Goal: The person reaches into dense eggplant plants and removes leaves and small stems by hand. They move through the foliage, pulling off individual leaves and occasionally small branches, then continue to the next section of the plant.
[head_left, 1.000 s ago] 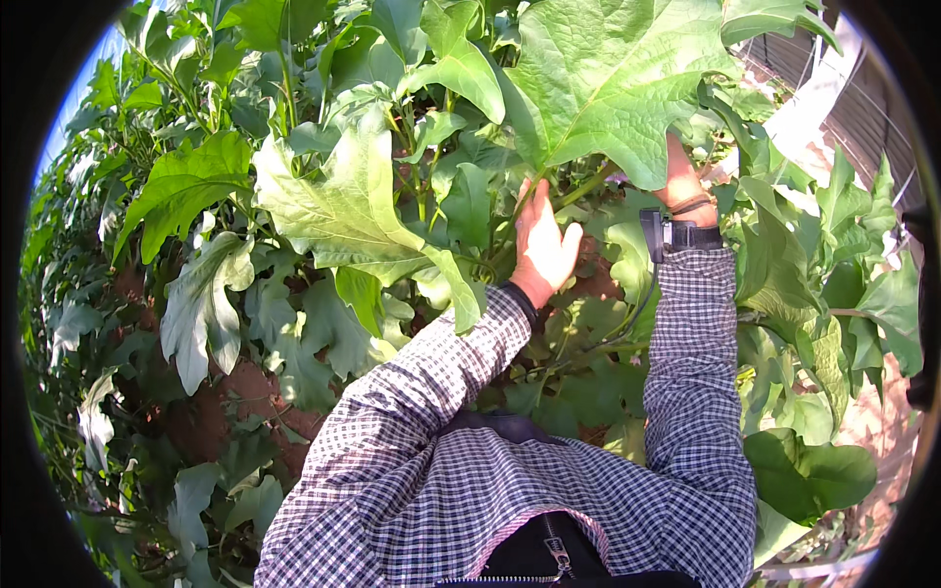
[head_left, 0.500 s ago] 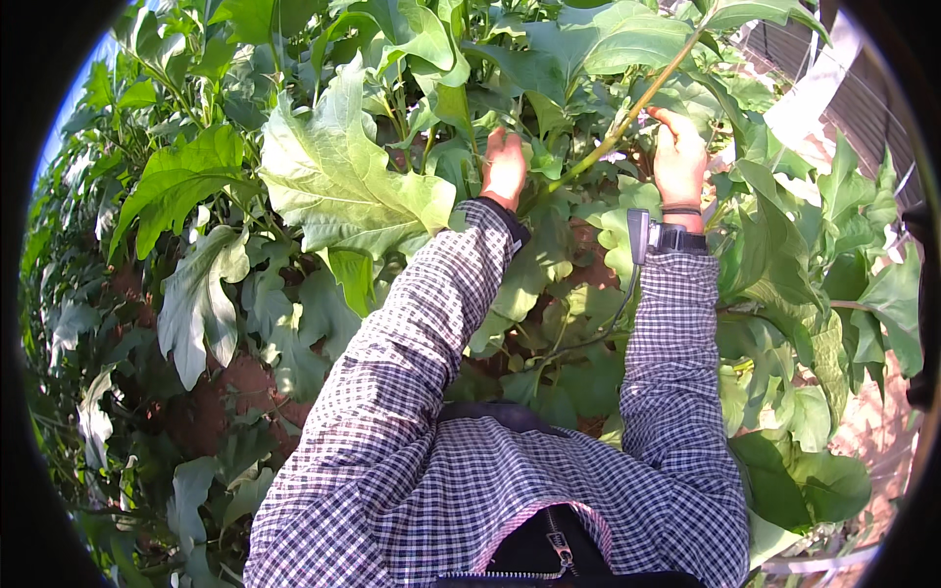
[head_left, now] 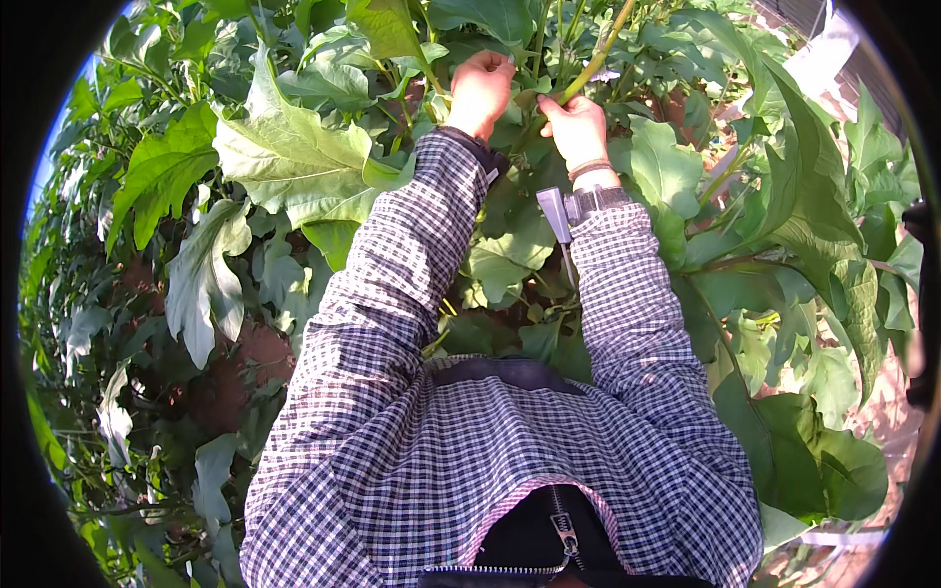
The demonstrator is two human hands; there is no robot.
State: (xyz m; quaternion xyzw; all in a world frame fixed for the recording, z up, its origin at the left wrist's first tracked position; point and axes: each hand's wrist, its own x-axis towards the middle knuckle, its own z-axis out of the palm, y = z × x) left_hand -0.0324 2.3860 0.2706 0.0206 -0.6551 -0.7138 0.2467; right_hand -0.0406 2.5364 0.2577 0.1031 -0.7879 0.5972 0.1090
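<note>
My left hand (head_left: 482,94) is closed, its fingers curled in among the leaves; what they hold, if anything, is hidden. Just to its right and a little nearer, my right hand (head_left: 576,131) has its fingers bent round a thick yellow-green plant stem (head_left: 600,61) that slants up to the right. The plant looks like an eggplant, with broad lobed leaves and a pale purple flower (head_left: 606,75) beside the stem. Left of my left forearm spreads a large pale leaf (head_left: 294,157).
Dense foliage (head_left: 88,265) fills the left side, with reddish soil (head_left: 260,358) showing between leaves. Large leaves (head_left: 814,211) hang right of my right arm. A white sheet (head_left: 821,57) is at the upper right. A small grey device (head_left: 555,214) sits at my right wrist.
My right hand has moved left and away from me, onto the stem near my left hand. My left hand has moved up and slightly left. The view has shifted slightly.
</note>
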